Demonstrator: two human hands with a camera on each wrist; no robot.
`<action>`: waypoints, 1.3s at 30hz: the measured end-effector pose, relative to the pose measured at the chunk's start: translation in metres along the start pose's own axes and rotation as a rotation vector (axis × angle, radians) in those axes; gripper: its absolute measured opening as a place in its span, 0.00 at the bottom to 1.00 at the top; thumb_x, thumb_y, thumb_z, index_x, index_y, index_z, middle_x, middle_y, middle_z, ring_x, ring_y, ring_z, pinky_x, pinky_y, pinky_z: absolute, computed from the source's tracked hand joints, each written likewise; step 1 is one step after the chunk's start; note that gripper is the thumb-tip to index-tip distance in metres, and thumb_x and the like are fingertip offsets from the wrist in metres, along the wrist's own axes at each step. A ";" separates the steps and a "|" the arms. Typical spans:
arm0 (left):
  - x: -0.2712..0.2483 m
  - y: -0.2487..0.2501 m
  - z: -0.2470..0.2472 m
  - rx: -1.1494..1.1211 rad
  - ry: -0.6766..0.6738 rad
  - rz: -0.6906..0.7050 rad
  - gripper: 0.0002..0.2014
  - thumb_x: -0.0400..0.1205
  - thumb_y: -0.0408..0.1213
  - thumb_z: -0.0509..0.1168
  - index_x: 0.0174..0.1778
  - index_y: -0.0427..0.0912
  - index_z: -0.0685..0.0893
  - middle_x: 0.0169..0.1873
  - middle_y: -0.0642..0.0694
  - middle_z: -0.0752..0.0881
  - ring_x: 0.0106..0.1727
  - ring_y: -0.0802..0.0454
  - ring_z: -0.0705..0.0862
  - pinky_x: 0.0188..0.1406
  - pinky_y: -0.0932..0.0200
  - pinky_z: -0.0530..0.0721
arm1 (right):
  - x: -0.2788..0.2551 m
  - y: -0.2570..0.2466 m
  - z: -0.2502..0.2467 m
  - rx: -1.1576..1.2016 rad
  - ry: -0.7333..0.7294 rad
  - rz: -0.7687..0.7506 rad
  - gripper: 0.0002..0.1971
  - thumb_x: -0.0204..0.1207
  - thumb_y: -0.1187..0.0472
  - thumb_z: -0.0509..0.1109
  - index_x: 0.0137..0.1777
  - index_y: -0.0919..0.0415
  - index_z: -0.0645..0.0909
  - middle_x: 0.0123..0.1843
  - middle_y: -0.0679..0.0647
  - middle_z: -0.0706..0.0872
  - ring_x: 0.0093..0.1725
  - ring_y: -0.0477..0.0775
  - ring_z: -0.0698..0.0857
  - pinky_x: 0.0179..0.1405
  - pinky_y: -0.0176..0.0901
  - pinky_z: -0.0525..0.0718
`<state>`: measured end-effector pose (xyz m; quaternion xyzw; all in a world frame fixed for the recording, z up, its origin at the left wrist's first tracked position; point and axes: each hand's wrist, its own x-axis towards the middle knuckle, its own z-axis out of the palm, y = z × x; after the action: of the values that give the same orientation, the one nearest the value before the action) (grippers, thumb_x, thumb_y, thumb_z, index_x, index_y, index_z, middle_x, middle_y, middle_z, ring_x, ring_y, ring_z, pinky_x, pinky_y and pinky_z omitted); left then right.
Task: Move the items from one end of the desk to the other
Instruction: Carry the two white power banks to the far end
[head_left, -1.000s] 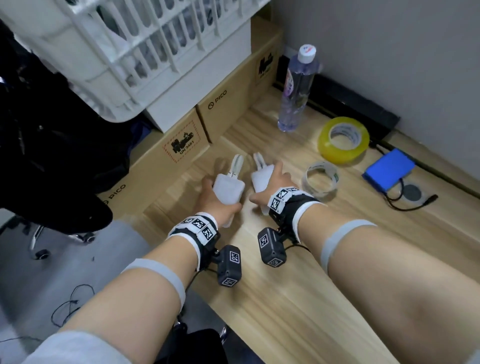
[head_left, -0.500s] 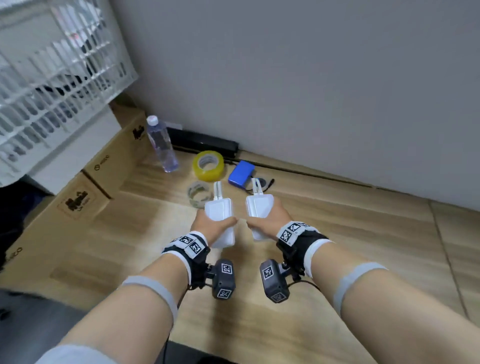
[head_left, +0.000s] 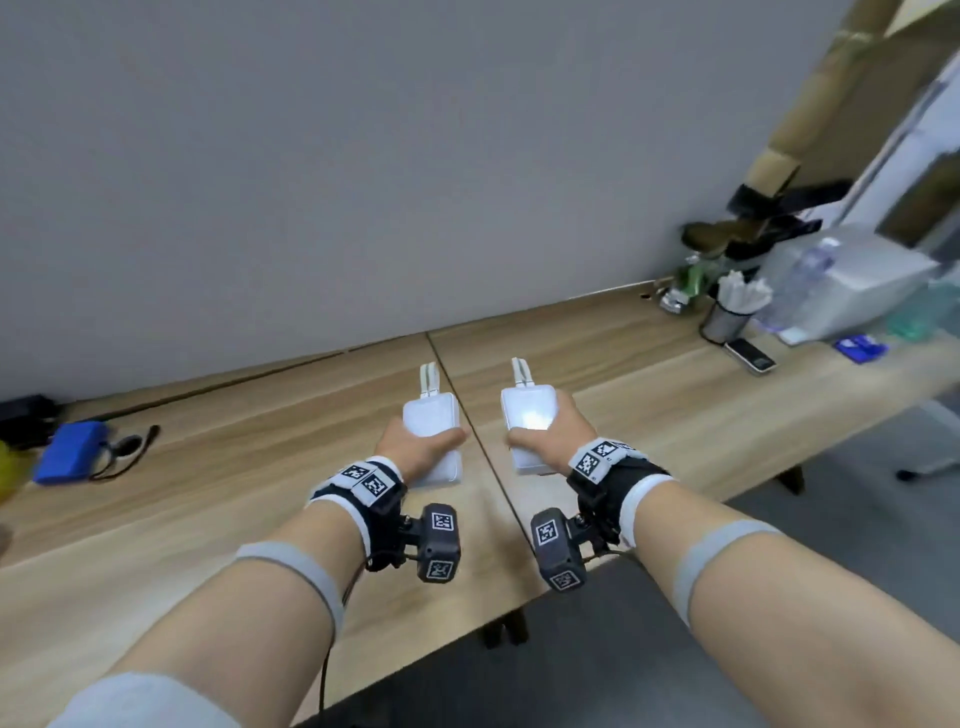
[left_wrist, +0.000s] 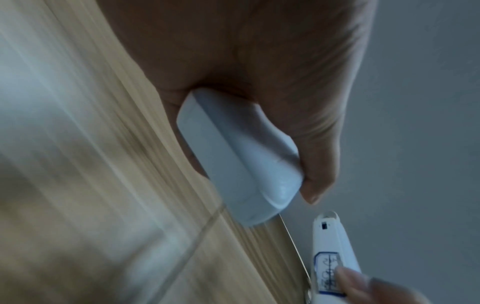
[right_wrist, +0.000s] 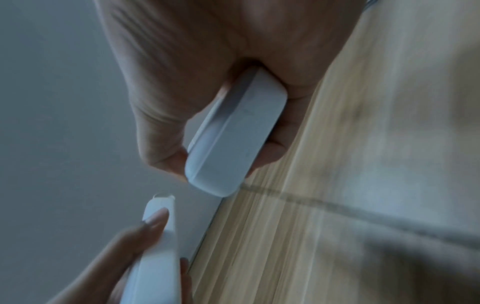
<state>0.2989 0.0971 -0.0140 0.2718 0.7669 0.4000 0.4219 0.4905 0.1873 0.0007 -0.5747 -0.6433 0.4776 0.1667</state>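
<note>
My left hand (head_left: 415, 452) grips a flat white device (head_left: 434, 431) with a short white strap at its far end, held in the air above the wooden desk (head_left: 208, 499). My right hand (head_left: 558, 439) grips a second white device (head_left: 530, 421) of the same kind, level with the first. Thumbs lie across the top faces. In the left wrist view the left device (left_wrist: 241, 170) sits between thumb and fingers, and the other device (left_wrist: 331, 257) shows at the lower right. In the right wrist view the right device (right_wrist: 233, 133) is held the same way.
A blue box (head_left: 70, 452) with a black cable lies at the desk's left end. At the right end stand a pen cup (head_left: 727, 312), a phone (head_left: 750, 355), a plastic bottle (head_left: 795, 291), a white box (head_left: 857, 280) and dark clutter. A desk seam runs between my hands.
Both hands lifted the white devices off the desk's left end and carried them rightward. The boxes, crate, bottle and tape rolls have left the view; the right end's clutter has come in.
</note>
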 end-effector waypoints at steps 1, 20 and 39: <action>0.001 0.010 0.022 0.003 -0.025 0.015 0.40 0.52 0.62 0.81 0.57 0.45 0.82 0.48 0.43 0.90 0.47 0.43 0.91 0.48 0.45 0.92 | -0.001 0.010 -0.025 0.006 0.037 0.020 0.44 0.58 0.50 0.82 0.72 0.52 0.65 0.55 0.54 0.81 0.51 0.58 0.85 0.38 0.45 0.86; 0.058 0.182 0.408 -0.038 -0.528 0.126 0.35 0.55 0.58 0.84 0.52 0.43 0.84 0.45 0.41 0.88 0.42 0.44 0.86 0.51 0.43 0.89 | 0.083 0.192 -0.358 0.078 0.449 0.242 0.44 0.54 0.49 0.83 0.69 0.56 0.67 0.55 0.52 0.82 0.54 0.55 0.84 0.52 0.48 0.85; 0.165 0.239 0.688 0.003 -0.439 -0.067 0.47 0.54 0.54 0.80 0.69 0.41 0.74 0.60 0.38 0.87 0.55 0.36 0.89 0.50 0.32 0.89 | 0.213 0.342 -0.582 0.110 0.323 0.310 0.47 0.44 0.45 0.76 0.69 0.53 0.70 0.57 0.52 0.84 0.56 0.55 0.85 0.47 0.44 0.84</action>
<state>0.8306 0.6127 -0.1062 0.3275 0.6657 0.3160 0.5914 1.0724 0.5847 -0.0619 -0.7257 -0.4852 0.4338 0.2232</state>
